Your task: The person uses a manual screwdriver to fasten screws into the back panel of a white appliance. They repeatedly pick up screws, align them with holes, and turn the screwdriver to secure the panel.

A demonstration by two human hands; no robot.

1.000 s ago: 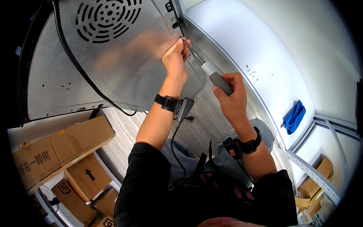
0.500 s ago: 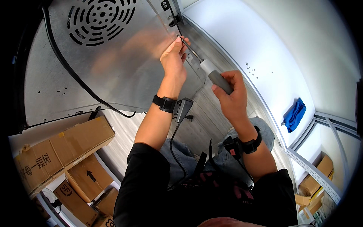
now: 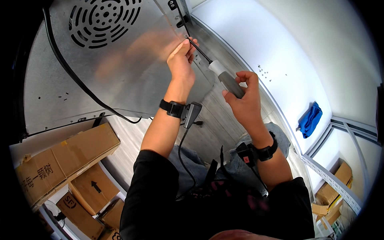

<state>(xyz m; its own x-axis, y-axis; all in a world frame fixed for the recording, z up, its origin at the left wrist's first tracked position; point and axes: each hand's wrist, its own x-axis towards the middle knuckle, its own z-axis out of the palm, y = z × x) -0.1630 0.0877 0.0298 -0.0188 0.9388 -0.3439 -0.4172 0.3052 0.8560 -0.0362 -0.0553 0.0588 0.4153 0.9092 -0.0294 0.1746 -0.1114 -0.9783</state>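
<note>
A screwdriver (image 3: 211, 63) with a thin dark shaft and a grey-and-white handle slants up and left to the edge of a large metal panel (image 3: 132, 68). My left hand (image 3: 182, 64) is closed in a pinch about the tip end of the shaft, against the panel's edge. A small shiny screw head seems to show there, partly hidden by the fingertips. At the handle's lower end is my right hand (image 3: 246, 98), its thumb and fingers curled loosely around the grip.
A black cable (image 3: 70, 68) hangs across the panel, which has round vent slots. Several small screws (image 3: 264, 73) and a blue cloth-like bundle (image 3: 310, 120) lie on the white shelf (image 3: 288, 96) at right. Cardboard boxes (image 3: 76, 148) stand at lower left; another box (image 3: 334, 186) is at lower right.
My right hand's fingers have loosened and shifted a little on the handle. The left hand keeps its pinch at the tip. The whole view has moved slightly.
</note>
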